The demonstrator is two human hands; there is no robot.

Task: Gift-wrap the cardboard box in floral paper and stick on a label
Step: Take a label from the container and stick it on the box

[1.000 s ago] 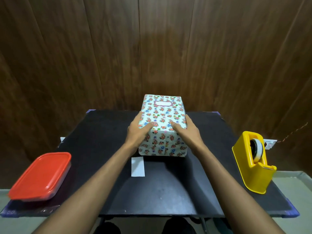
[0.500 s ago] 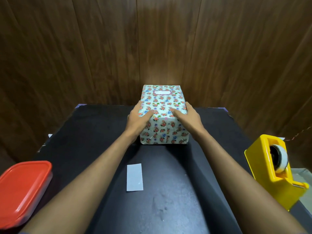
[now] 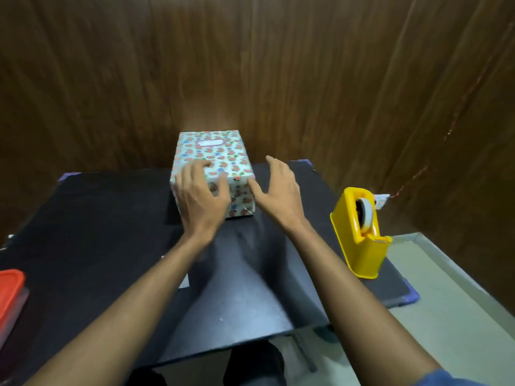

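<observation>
My left forearm hides most of a white paper slip (image 3: 184,282), and the red-lidded container (image 3: 9,296) is cut off at the left edge. I count one wrapped box (image 3: 220,157), floral paper all over, one label (image 3: 209,142) on its top, standing at the black table's (image 3: 83,218) far edge. My left hand (image 3: 202,196) hovers released over its near corner; whether it touches, I cannot tell. My right hand (image 3: 280,190) is released just right of it. One yellow tape dispenser (image 3: 359,232) stands right.
</observation>
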